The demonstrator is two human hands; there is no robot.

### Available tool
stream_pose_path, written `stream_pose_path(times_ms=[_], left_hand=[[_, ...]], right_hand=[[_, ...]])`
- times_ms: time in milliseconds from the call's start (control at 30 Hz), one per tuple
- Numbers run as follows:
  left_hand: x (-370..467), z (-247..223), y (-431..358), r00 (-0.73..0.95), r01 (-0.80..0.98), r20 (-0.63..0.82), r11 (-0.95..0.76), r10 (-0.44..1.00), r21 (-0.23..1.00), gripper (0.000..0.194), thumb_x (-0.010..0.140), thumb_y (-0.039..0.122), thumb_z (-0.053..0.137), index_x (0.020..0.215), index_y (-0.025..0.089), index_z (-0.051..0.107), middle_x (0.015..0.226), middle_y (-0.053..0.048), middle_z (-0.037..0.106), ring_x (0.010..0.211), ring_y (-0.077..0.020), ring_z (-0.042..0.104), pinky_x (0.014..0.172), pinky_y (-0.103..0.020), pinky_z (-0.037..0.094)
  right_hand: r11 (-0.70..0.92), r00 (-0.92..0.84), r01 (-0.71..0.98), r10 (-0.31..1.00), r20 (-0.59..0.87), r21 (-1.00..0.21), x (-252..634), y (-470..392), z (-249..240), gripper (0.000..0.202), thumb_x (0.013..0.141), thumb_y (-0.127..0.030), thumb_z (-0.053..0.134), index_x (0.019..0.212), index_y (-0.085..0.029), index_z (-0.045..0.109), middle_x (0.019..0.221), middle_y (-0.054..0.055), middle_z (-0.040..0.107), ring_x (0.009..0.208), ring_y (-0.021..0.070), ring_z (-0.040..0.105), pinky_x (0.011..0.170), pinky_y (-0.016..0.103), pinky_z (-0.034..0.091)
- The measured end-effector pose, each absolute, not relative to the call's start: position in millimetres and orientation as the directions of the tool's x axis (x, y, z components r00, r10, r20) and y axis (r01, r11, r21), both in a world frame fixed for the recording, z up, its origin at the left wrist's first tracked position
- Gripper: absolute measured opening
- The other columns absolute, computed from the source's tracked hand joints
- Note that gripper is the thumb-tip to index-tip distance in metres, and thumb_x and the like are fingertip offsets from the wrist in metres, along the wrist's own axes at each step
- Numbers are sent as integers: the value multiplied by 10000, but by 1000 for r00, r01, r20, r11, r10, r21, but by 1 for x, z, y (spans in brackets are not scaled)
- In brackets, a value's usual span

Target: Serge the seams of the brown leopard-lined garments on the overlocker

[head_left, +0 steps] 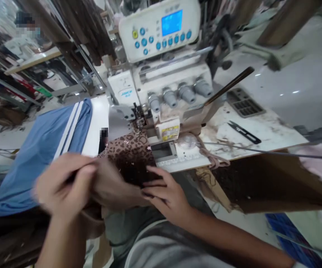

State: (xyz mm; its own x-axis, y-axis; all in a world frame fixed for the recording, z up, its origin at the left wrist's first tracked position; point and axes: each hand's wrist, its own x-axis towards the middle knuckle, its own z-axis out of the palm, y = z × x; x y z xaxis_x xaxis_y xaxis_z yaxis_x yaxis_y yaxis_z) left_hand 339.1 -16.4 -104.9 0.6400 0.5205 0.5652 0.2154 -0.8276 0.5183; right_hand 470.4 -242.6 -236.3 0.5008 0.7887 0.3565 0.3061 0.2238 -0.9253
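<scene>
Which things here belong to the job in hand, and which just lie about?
Likely in use:
brown cloth, held in left hand, touched by right hand
leopard-print cloth
sewing machine

Probably lying about:
black hand tool
blue striped cloth

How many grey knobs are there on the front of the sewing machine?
4, in one row below the control panel, rising to the right: the leftmost knob, the second knob, the third knob and the rightmost knob. No others show.

Gap btw R hand (169, 194) & box (214, 190) | sewing mach. (162, 82) blks fwd | blue fabric (47, 130) L
</scene>
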Motion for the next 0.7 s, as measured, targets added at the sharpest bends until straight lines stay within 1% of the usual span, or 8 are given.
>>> stream_pose_path(times_ms=[33, 100, 167, 200, 333, 467, 567, 700], left_hand=[[366, -109, -18, 710, 119, 564, -861, 422, 494, 113, 934, 360, 734, 883, 262, 759, 850, 2, 744, 812, -191, 681, 795, -340, 523], [407, -119, -22, 776, 53, 541, -888, 325, 456, 118, 971, 312, 709, 909, 262, 796, 880, 1, 761, 829, -170, 700, 798, -301, 517], [426, -128, -23, 780, 121, 501, -875, 376, 469, 116, 970, 327, 723, 936, 265, 814, 919, -4, 763, 865, -165, 705, 811, -281, 509], [427, -130, -22, 765, 166, 482, -853, 428, 494, 112, 961, 343, 738, 941, 268, 819, 929, -3, 758, 874, -163, 699, 811, -276, 502], [415, -127, -15, 749, 271, 347, -739, 564, 616, 130, 937, 410, 764, 909, 295, 818, 909, 20, 734, 857, -149, 663, 747, -260, 470], [415, -124, -17, 704, 368, 276, -669, 654, 646, 198, 907, 477, 778, 876, 283, 808, 898, 12, 748, 862, -171, 666, 773, -280, 485], [420, -126, -18, 664, 412, 281, -653, 693, 636, 212, 877, 491, 803, 886, 279, 798, 903, 5, 752, 865, -190, 667, 798, -306, 497], [427, -131, -11, 668, 391, 361, -719, 651, 575, 214, 888, 492, 782, 915, 280, 770, 1155, -37, 711, 1173, -245, 641, 1077, -387, 437]], right_hand=[[160, 552, 296, 776, 306, -942, 476, -244, -240, 162, 1046, -275, 686, 999, -212, 828, 1476, 137, 634, 1040, 207, 750, 941, 339, 609], [70, 548, 290, 805, 226, -954, 484, -241, -251, 249, 1029, -235, 693, 789, -189, 741, 1201, 111, 735, 938, 194, 724, 830, 302, 586], [52, 463, 344, 859, 217, -938, 486, -235, -262, 344, 1014, -224, 713, 683, -188, 625, 839, 28, 691, 783, 164, 664, 689, 246, 503], [65, 420, 388, 876, 238, -920, 486, -232, -267, 366, 1015, -228, 715, 673, -190, 590, 753, 0, 640, 727, 151, 631, 647, 236, 458], [152, 320, 522, 877, 358, -839, 475, -235, -284, 379, 1090, -303, 605, 725, -206, 568, 693, -16, 605, 646, 138, 586, 599, 261, 370], [148, 370, 545, 841, 396, -825, 468, -248, -292, 450, 1144, -382, 438, 733, -230, 542, 603, -18, 583, 534, 147, 531, 550, 302, 309], [142, 404, 509, 831, 382, -849, 469, -250, -292, 470, 1144, -410, 421, 722, -235, 533, 576, -24, 572, 505, 143, 511, 534, 304, 288], [144, 418, 443, 840, 346, -885, 471, -247, -286, 494, 1142, -442, 447, 700, -227, 502, 566, -39, 547, 510, 125, 512, 530, 280, 287]])
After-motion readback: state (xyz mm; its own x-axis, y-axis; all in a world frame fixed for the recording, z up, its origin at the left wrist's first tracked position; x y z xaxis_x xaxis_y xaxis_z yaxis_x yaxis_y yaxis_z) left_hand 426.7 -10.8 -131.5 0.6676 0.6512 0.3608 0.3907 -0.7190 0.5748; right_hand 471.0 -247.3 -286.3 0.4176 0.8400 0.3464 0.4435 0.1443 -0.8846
